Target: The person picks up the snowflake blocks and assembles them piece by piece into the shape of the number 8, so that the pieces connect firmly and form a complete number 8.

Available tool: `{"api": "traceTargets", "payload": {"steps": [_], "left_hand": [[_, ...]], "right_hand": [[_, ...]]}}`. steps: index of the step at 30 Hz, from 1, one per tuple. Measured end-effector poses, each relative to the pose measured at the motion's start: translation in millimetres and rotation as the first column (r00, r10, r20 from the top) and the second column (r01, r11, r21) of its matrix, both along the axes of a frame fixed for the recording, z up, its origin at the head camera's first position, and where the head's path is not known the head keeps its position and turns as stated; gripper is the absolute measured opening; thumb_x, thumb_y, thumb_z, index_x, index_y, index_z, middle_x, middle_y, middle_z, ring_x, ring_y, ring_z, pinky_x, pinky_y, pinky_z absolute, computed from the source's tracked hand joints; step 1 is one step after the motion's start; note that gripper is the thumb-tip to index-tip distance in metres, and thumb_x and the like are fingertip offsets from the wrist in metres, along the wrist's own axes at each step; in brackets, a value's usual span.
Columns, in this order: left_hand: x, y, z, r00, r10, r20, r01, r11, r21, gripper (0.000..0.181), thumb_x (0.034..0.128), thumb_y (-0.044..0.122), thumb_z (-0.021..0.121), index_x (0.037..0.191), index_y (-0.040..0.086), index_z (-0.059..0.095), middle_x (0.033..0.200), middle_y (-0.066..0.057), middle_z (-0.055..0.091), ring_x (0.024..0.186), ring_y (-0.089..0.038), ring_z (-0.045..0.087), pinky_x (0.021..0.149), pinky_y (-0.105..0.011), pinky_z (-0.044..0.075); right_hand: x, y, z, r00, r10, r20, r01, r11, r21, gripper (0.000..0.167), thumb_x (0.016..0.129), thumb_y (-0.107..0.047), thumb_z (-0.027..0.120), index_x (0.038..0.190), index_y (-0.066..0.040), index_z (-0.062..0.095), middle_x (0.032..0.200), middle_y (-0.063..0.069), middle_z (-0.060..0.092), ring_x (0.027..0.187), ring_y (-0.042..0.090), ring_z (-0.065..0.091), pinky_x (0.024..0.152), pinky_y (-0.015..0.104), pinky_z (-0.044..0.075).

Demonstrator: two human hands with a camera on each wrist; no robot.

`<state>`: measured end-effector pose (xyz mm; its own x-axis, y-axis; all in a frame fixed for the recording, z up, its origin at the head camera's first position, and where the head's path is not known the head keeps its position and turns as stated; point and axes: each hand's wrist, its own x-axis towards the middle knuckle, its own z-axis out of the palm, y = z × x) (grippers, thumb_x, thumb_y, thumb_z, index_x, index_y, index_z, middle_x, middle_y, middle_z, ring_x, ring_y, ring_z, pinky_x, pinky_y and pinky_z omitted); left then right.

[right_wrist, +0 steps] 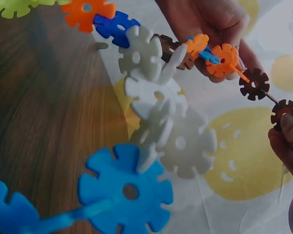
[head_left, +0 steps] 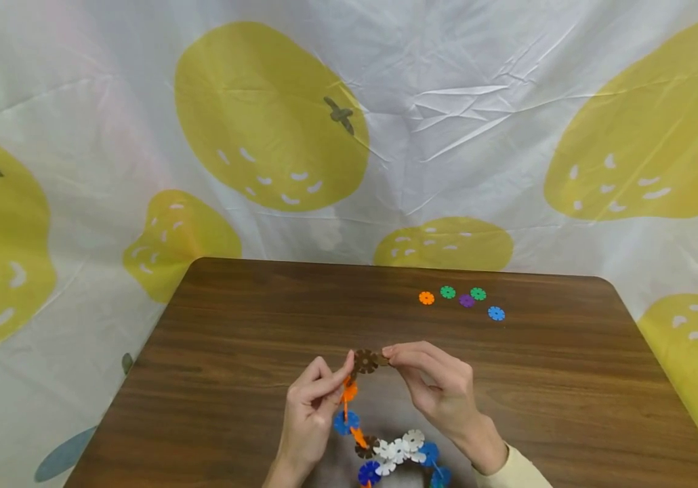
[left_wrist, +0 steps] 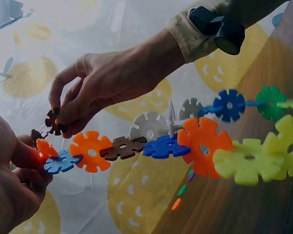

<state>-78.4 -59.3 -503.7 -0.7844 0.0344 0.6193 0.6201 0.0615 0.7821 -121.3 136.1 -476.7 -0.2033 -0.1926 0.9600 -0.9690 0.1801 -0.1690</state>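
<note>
A chain of interlocking notched plastic discs hangs between the hands. My left hand (head_left: 309, 410) pinches it near an orange disc (right_wrist: 222, 59) and the brown discs at its upper end. With thumb and fingertips, my right hand (head_left: 437, 383) pinches the brown disc (right_wrist: 282, 115) at the chain's tip, linked to another brown disc (right_wrist: 254, 84). Below, the chain runs through a blue disc (head_left: 345, 423), a brown disc (left_wrist: 123, 147) and a cluster of white discs (head_left: 399, 450). Further blue discs (head_left: 429, 453) and yellow-green discs (left_wrist: 249, 161) belong to it too. The head view cuts off its lower part.
Loose discs lie towards the back of the wooden table (head_left: 251, 318): an orange one (head_left: 426, 298), two green ones (head_left: 448, 292), a purple one (head_left: 467, 300) and a blue one (head_left: 496, 313). Behind the table hangs a white curtain (head_left: 446, 156) with yellow fruit prints.
</note>
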Motion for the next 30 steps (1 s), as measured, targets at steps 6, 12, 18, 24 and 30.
{"api": "traceTargets", "payload": {"steps": [6,12,18,24,30], "left_hand": [[0.6,-1.8,-3.3,0.997,0.015,0.071,-0.014,1.0,-0.011,0.036,0.0873,-0.013,0.063,0.121,-0.004,0.069,0.07,-0.005,0.042,0.063,-0.005,0.04,0.048,-0.018,0.035],[0.4,-1.1,-4.9,0.999,0.011,0.036,-0.011,1.0,0.001,0.035,0.0877,-0.013,0.064,0.121,-0.005,0.069,0.071,-0.007,0.042,0.061,-0.01,0.041,0.048,-0.018,0.035],[1.2,-0.7,-4.4,1.0,0.003,0.015,-0.004,1.0,0.028,0.034,0.0879,-0.014,0.063,0.121,-0.006,0.069,0.072,-0.008,0.042,0.061,-0.014,0.042,0.047,-0.02,0.036],[2.7,-1.6,-3.1,0.997,-0.026,0.07,0.022,0.998,0.057,0.034,0.0875,-0.015,0.062,0.121,-0.007,0.068,0.071,-0.01,0.041,0.061,-0.014,0.041,0.047,-0.023,0.037],[4.6,-4.1,-2.5,0.989,-0.069,0.132,0.056,0.994,0.099,0.033,0.0878,-0.015,0.061,0.121,-0.01,0.066,0.071,-0.01,0.039,0.062,-0.01,0.04,0.047,-0.023,0.037]], "right_hand": [[2.0,0.3,-1.9,1.0,-0.025,0.011,0.025,0.999,0.027,0.016,0.098,-0.003,0.064,0.085,0.003,0.07,0.085,0.017,0.073,0.075,0.027,0.073,0.081,0.022,0.06],[3.5,0.1,-3.2,0.998,-0.065,0.008,0.065,0.997,0.048,0.016,0.099,-0.004,0.063,0.087,0.003,0.071,0.085,0.016,0.073,0.075,0.026,0.073,0.082,0.022,0.06],[3.5,-3.1,-4.5,0.996,-0.09,-0.007,0.09,0.995,0.032,0.017,0.099,-0.004,0.063,0.086,0.003,0.071,0.084,0.016,0.073,0.074,0.025,0.073,0.081,0.022,0.06],[4.4,-4.9,-4.5,0.995,-0.096,-0.014,0.096,0.995,0.004,0.018,0.098,-0.004,0.064,0.083,0.003,0.07,0.083,0.017,0.073,0.073,0.026,0.073,0.079,0.021,0.06],[6.2,-5.4,0.4,0.991,-0.117,-0.066,0.12,0.992,0.04,0.018,0.099,-0.004,0.063,0.084,0.003,0.071,0.084,0.015,0.074,0.074,0.024,0.073,0.077,0.022,0.061]]}}
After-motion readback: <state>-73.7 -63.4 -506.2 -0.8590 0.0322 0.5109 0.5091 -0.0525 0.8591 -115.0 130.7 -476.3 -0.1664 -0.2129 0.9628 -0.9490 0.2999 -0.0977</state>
